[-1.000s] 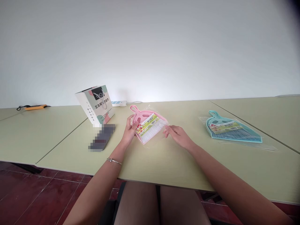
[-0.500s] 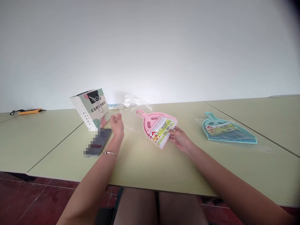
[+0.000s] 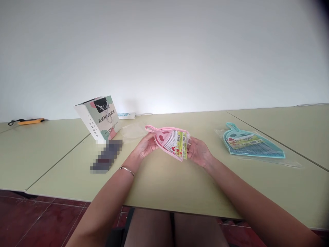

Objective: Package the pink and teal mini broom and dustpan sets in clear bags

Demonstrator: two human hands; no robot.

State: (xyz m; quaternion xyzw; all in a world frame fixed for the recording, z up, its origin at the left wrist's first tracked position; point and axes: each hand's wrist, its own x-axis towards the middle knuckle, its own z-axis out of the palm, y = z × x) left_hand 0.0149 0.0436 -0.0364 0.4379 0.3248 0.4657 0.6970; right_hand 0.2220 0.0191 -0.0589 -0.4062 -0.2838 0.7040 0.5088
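Note:
A pink dustpan [image 3: 161,137] with a white-bristled brush [image 3: 171,141] nested in it is held above the table, its looped handle pointing left. A printed card label [image 3: 183,144] wraps the bristles at the wide end. My left hand [image 3: 147,145] grips the dustpan's left side just below the handle, with some fingers hidden beneath. At the wide end, my right hand [image 3: 198,151] holds the right edge by the bristles and label. Left of the dustpan, a clear plastic bag [image 3: 132,132] lies flat on the table.
On the right lies a turquoise dustpan set [image 3: 253,142] in clear plastic. A printed paper bag [image 3: 102,118] stands at left behind a phone [image 3: 106,156], which is blurred out. Farther back are a white power strip [image 3: 126,116] and an orange object [image 3: 32,121] with a black strap.
My left hand has let go of the clear plastic bag, now lying on the table, and has moved right to grip the pink dustpan. The dustpan has turned slightly in my right hand.

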